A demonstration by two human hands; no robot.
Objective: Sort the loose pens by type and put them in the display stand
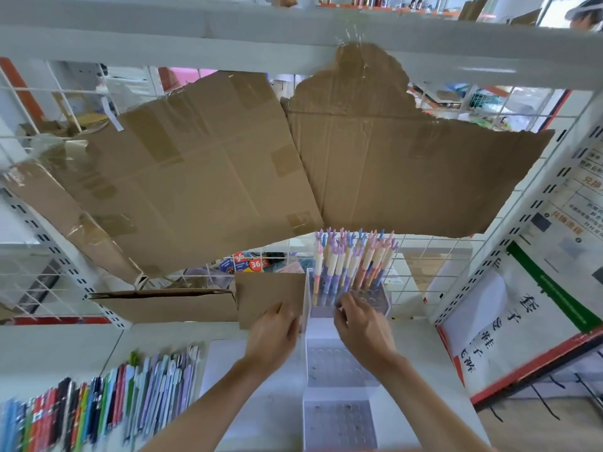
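Stand: the clear acrylic tiered display stand with round holes (339,363) sits on the white surface (156,337) at about 5 o'clock from the middle of the view; its two nearer tiers are bare.
Filled tier: the pastel pens with antler-shaped caps (352,259) stand upright, packed close in the far tier.
Loose pens: a row of mixed-colour slim plastic pens (98,406) lies flat at 8 o'clock, well apart from the stand.
Left hand: the left hand (277,331) rests with relaxed fingers against the stand's left wall, beside a brown cardboard flap (267,291).
Right hand: the right hand (359,324) has its fingers curled at the top tier's front holes; whether it pinches a pen I cannot tell.
Risk: I'd guess a nudge to the packed pens could tilt them, and the light, smooth stand could slide.
Risk, sorting: the loose pens look alike in the blur, so types may get mixed.
Materials: hard glossy acrylic; matte, creased, taped corrugated cardboard sheets (202,177) hang above at 12 o'clock.
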